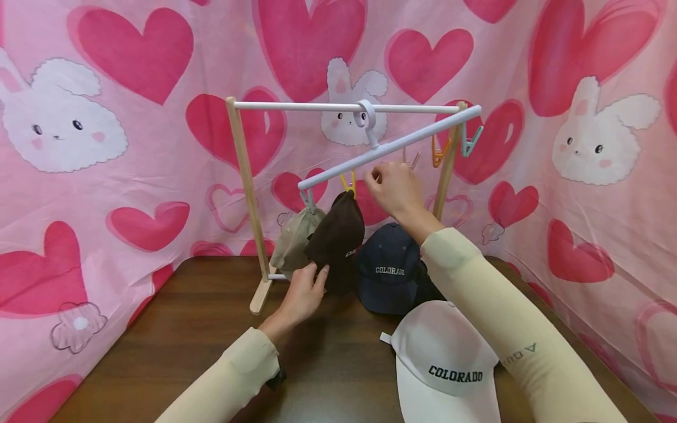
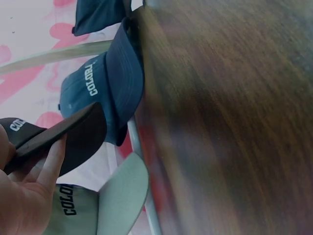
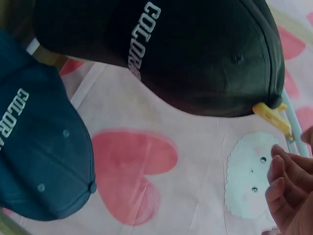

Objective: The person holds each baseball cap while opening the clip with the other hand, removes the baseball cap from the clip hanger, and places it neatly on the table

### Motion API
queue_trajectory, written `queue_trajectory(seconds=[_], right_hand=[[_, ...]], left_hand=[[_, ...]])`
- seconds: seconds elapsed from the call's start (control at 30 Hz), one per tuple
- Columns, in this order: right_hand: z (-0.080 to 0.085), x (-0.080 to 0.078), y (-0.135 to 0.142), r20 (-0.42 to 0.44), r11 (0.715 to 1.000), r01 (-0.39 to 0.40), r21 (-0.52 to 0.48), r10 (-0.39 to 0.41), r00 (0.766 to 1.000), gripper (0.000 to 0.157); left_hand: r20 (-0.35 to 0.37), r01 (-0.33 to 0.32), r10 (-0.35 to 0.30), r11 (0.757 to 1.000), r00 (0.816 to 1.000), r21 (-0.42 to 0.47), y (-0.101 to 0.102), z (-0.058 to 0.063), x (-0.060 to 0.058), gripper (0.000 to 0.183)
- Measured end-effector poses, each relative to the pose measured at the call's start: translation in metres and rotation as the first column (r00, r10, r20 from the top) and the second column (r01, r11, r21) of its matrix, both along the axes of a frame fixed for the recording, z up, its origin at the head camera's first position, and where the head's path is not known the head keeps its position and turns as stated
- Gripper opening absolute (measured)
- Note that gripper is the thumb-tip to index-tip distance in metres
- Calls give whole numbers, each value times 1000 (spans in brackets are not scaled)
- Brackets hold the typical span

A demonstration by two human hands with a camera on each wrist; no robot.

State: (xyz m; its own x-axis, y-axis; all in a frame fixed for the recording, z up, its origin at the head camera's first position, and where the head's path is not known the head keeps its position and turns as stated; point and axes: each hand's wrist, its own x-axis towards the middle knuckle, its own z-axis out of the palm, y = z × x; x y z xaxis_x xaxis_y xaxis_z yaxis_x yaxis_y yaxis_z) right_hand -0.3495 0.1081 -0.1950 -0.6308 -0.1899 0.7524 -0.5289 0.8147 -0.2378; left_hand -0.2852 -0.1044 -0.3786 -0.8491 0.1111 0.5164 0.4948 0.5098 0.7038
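Note:
A dark brown cap (image 1: pixel 338 226) hangs by its crown from a yellow clip (image 1: pixel 347 180) on a white hanger (image 1: pixel 391 147). The hanger slants, its left end low. My left hand (image 1: pixel 305 292) pinches the brown cap's brim (image 2: pixel 83 142), fingers against its underside in the left wrist view. Just right of the yellow clip and under the hanger bar is my right hand (image 1: pixel 396 185), its fingers loosely curled around nothing. Left of the brown cap, a grey-beige cap (image 1: pixel 293 241) hangs from a grey clip (image 1: pixel 308 200).
A wood-and-white rack (image 1: pixel 245 188) carries the hanger on its top rail. Orange (image 1: pixel 439 154) and mint (image 1: pixel 471 141) clips dangle at the hanger's raised end. On the brown table (image 1: pixel 174 329), a navy cap (image 1: pixel 388 252) sits behind a pale cap (image 1: pixel 449 346).

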Motion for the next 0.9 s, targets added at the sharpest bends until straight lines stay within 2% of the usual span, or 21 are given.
queue_trajectory(seconds=[0.17,0.33,0.63,0.9], right_hand=[[-2,-5,-13,85,999,-13,34,10,996,39],[-4,-10,-22,92,999,-4,37,0,996,46],[-2,-16,-32,121,1000,20,-13,-18,992,47],[0,-16,-38,130,999,21,45,-27,991,46]], left_hand=[[8,17,-17,1000,1000,6,1,-1,0,25],[16,18,-18,1000,1000,5,1,0,1,27],[29,12,-12,1000,1000,5,0,3,1,30],[47,25,-26,1000,999,19,-3,4,2,31]])
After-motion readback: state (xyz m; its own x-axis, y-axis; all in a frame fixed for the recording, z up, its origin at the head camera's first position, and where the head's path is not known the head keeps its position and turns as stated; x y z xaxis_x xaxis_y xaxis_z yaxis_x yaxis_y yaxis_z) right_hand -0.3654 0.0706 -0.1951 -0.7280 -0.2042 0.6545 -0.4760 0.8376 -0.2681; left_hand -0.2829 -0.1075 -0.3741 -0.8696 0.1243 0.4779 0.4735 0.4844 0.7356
